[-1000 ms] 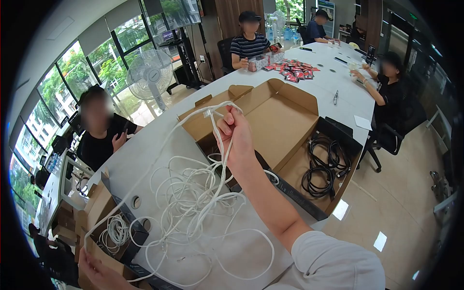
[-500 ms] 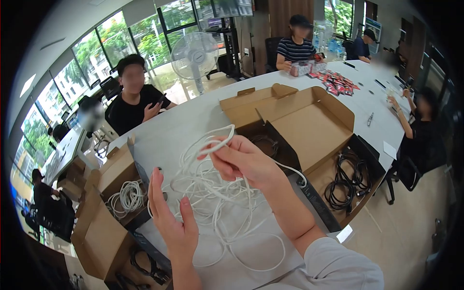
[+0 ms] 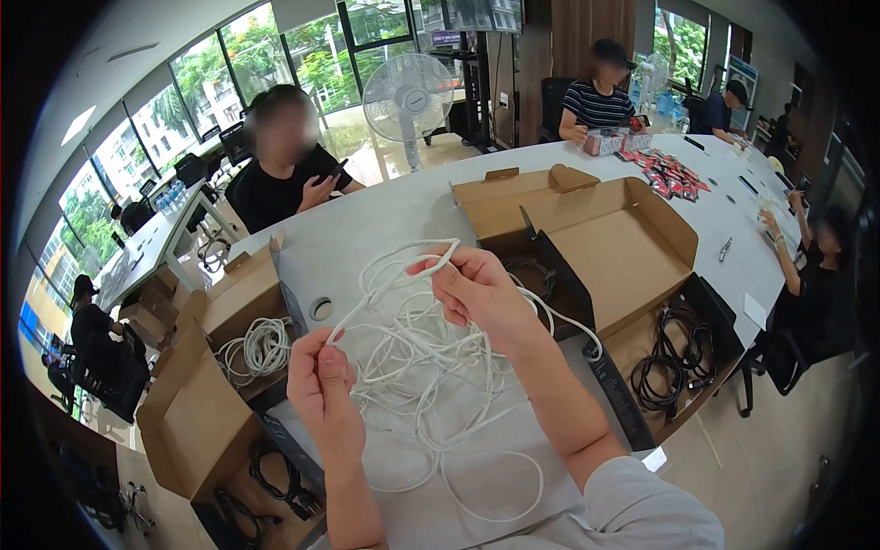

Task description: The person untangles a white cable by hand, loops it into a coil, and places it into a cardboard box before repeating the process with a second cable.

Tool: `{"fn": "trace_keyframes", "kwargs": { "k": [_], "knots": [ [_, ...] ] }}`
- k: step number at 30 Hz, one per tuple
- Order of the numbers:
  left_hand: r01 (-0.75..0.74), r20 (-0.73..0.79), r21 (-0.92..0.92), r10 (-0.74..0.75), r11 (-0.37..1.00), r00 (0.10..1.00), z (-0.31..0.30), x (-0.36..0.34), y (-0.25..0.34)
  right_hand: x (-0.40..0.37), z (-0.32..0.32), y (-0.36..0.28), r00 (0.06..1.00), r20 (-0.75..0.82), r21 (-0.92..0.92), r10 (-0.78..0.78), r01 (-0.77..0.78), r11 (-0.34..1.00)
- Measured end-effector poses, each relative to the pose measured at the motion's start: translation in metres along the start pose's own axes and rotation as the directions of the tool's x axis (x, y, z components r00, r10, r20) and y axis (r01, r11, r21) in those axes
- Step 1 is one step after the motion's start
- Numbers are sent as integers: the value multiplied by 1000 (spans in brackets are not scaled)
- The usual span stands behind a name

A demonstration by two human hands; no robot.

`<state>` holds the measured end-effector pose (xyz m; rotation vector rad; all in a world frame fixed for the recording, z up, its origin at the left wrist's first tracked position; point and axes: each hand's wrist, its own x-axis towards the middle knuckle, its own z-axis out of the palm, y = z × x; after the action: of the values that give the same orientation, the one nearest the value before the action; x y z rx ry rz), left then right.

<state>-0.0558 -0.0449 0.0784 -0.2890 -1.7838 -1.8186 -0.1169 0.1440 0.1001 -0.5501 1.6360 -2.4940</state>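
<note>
Two hands of yours are on the white cable (image 3: 403, 348), approx. chest-on to the table (image 3: 367, 229). Your L hand (image 3: 321, 390) is closed to a pinch: thumb against curled fingers, a strand nipped at the tips. Your R hand (image 3: 481, 293) pinches too, thumb & index on a strand, other fingers folded in; can't tell if they grip any cable.

Cable's on the table in front of you, mostly a loose tangle, w/ the bit you've got lifted over it. That held length runs on a slant, from your L hand up & away to your R. Its long axis is thus diagonal; the bent top loop points away from you. Tangle itself has no single axis. One strand trails off to the R, over the edge of the black cord box (image 3: 619, 394).

Re the cable: that box is R of it, w/ black cords (image 3: 674, 362) inside; L of it, an open box (image 3: 240, 298) w/ a white coil (image 3: 257, 353); nearer you on the L, another box (image 3: 192, 417) w/ black leads (image 3: 275, 481).

Writing: small pale print on the R box's dark side, too tiny to read.
</note>
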Motion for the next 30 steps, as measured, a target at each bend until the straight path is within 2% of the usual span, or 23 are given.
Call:
{"fn": "trace_keyframes", "kwargs": {
  "k": [4,7,10,13,16,22,25,28,30],
  "knots": [
    [129,32,-248,-125,960,992,-1,3,1,3,-3,4,991,66,147,120,-129,981],
    [211,28,-299,-213,931,977,1,4,2,8,-9,9,967,155,270,204,-240,933],
    [214,30,-315,-216,924,976,0,5,-2,8,-9,9,961,196,285,197,-248,926],
    [205,22,-378,-213,903,977,-2,7,-4,5,-5,4,946,250,157,206,-250,956],
    [189,-18,-422,-217,887,976,-5,10,-6,7,-8,10,909,376,48,182,-215,975],
    [174,8,-375,-185,911,983,-9,12,-1,5,-4,12,894,390,-136,220,-180,974],
    [241,123,-305,-213,921,969,-12,11,-3,5,-3,11,885,411,-100,218,-194,976],
    [275,141,-258,-245,926,959,-7,10,-2,4,-1,14,890,384,-80,245,-232,969],
    [208,86,-127,-198,970,976,-4,12,-7,4,0,13,894,381,-92,237,-218,972]
  ]
}}
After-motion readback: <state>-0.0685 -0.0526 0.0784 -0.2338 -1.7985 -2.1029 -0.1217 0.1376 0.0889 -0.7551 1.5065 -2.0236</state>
